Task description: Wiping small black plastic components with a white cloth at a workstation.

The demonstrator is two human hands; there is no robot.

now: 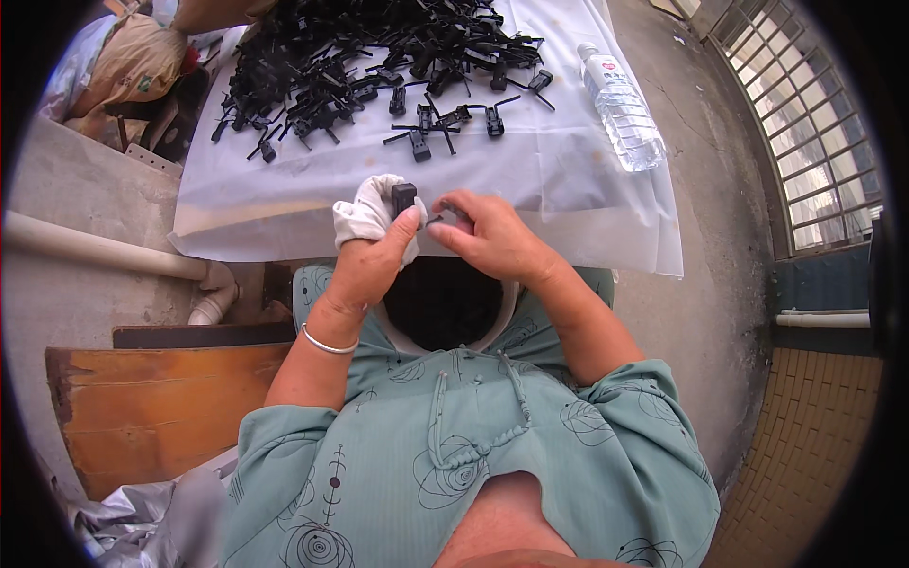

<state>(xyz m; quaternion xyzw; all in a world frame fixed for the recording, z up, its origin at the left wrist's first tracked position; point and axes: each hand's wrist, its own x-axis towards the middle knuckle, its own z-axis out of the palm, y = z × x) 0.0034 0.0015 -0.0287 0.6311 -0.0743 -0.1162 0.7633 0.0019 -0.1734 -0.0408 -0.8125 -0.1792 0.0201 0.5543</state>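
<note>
My left hand [377, 254] grips a small black plastic part [404, 197], its blocky end pointing up. White cloth [365, 210] covers the fingers of this hand; whether it is a glove or a loose rag I cannot tell. Just to the right, my right hand [492, 235] has its thumb and fingertips curled together, with a thin dark bit between them that is too small to name. Below both hands, a white-rimmed bucket [509, 308] sits between my knees, its inside dark. Beyond them a large pile of black plastic parts [322, 71] with thin arms covers the table's far side.
Translucent plastic sheeting [559, 208] covers the table. A clear water bottle [620, 109] lies at its right side. Stuffed sacks [133, 62] are at the far left, a pale pipe [104, 248] and wooden board [170, 398] nearer. A barred window [814, 123] is on the right.
</note>
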